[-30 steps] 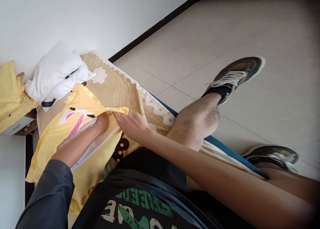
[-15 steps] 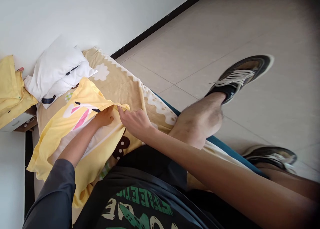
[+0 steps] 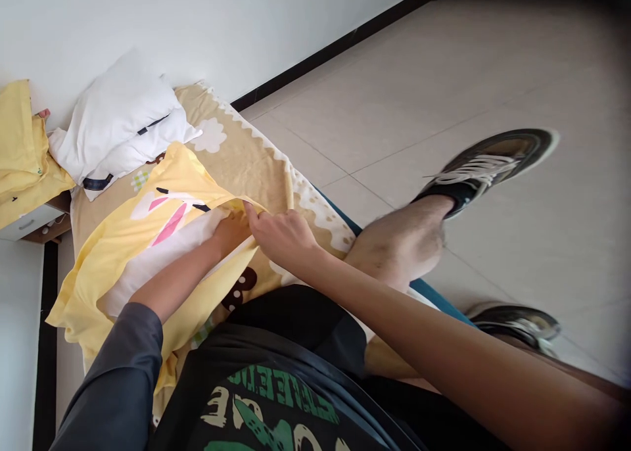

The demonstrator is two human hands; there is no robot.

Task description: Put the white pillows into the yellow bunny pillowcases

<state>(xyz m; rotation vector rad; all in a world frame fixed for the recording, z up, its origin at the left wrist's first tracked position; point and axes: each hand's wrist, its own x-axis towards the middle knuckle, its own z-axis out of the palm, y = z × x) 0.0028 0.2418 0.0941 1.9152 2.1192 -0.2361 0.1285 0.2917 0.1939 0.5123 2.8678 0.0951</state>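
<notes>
My right hand (image 3: 286,235) is gripping the edge of the yellow case (image 3: 106,257); my left hand (image 3: 233,233) is sitting inside its mouth, grip unclear. The case is lying on the bed (image 3: 249,155), a pillow (image 3: 142,277) showing inside.

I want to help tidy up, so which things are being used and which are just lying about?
Being used:
yellow pillowcase, its edge in the right hand
white pillow partly inside, left hand at the opening

Just lying about:
piled white pillows
yellow cloth on the drawer cabinet
patterned tan blanket underneath
</notes>
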